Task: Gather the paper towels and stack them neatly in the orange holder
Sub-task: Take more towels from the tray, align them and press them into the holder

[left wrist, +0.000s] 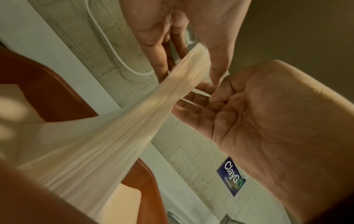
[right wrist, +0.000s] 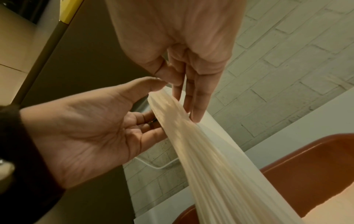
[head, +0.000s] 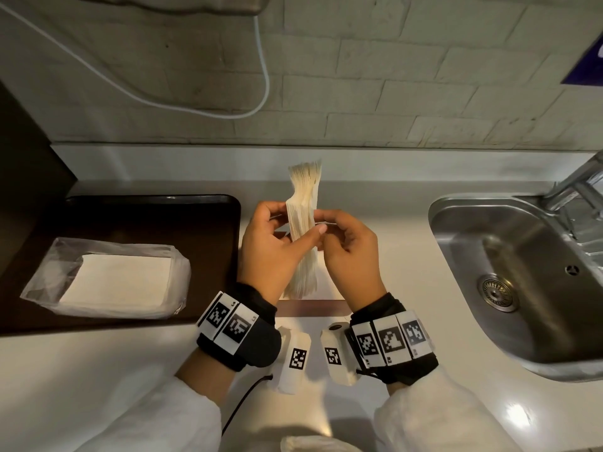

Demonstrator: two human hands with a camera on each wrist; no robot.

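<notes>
A thick cream stack of paper towels stands on edge between both hands, over the orange holder, whose rim shows only as a thin strip below the wrists. My left hand grips the stack, thumb across its near edge and fingers on the left face. My right hand holds the right face with curled fingers. In the left wrist view the stack fans down into the holder. In the right wrist view the right hand's fingers lie along the stack above the holder.
A dark tray on the left carries a clear plastic packet of white napkins. A steel sink with a faucet sits at the right. A white cable hangs on the brick wall behind the counter.
</notes>
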